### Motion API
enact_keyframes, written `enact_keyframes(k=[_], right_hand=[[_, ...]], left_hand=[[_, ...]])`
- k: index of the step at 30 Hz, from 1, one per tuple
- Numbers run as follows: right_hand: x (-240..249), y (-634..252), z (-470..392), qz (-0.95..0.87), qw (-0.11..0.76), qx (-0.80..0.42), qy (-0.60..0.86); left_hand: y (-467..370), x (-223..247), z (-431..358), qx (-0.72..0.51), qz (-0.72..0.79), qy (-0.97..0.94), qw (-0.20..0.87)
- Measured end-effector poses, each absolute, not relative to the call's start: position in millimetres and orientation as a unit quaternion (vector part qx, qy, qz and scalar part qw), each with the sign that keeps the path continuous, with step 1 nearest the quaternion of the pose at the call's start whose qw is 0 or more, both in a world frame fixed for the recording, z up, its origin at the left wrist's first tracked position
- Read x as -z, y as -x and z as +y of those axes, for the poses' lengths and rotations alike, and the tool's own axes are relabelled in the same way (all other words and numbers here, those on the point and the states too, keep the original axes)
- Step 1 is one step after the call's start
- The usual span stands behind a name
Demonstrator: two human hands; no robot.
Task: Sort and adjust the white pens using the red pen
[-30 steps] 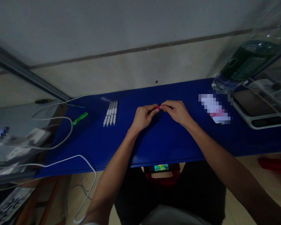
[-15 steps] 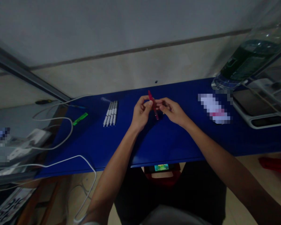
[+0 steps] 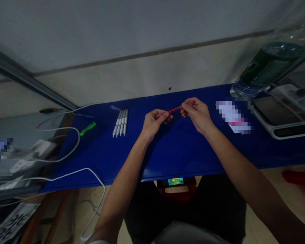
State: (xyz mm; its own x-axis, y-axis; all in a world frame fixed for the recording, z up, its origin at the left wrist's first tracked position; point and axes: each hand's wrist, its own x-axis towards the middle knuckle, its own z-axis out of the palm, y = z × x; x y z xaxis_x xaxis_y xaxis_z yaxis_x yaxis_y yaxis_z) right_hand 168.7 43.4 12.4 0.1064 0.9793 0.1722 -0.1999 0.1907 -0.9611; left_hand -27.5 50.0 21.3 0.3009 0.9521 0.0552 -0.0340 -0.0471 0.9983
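Between my hands, above the blue table (image 3: 178,149), a slim red pen (image 3: 175,109) lies nearly level, its right part slightly higher. My left hand (image 3: 156,122) pinches its left part between thumb and fingers. My right hand (image 3: 197,113) is closed around the right part, where some red shows between the fingers. Whether the pen is one piece or parted inside the right hand cannot be made out. Left of my hands, several white and grey pens (image 3: 120,122) lie side by side on the table.
A green object (image 3: 87,129) and white cables (image 3: 78,171) are at the left. On the right are a blurred white packet (image 3: 232,117), a grey-white device (image 3: 282,118) and a large bottle (image 3: 266,67). A lit screen (image 3: 175,181) shows below the table edge.
The red pen has turned from steeply upright to nearly level. My right hand has moved right and slightly up, now closed on the pen's right part, while my left hand has barely moved.
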Motion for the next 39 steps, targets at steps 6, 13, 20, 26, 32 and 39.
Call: enact_keyframes(k=[6,13,20,26,32,39], right_hand=[[-13,-173,46,-0.453,0.622,-0.466,0.437],[-11,-173,46,-0.493,0.617,-0.424,0.442],[-12,-172,46,-0.487,0.632,-0.419,0.433],[-12,-171,45,-0.475,0.615,-0.454,0.436],[-13,-169,43,-0.488,0.605,-0.461,0.428],[-18,-163,40,-0.451,0.542,-0.614,0.356]], left_hand=[[21,-21,43,-0.352,0.365,-0.592,0.627],[24,-21,44,-0.341,0.354,-0.581,0.649],[26,-26,41,-0.329,0.341,-0.577,0.665],[26,-28,39,-0.314,0.322,-0.588,0.673],[25,-26,39,-0.312,0.323,-0.575,0.684],[23,-23,40,-0.304,0.294,-0.602,0.678]])
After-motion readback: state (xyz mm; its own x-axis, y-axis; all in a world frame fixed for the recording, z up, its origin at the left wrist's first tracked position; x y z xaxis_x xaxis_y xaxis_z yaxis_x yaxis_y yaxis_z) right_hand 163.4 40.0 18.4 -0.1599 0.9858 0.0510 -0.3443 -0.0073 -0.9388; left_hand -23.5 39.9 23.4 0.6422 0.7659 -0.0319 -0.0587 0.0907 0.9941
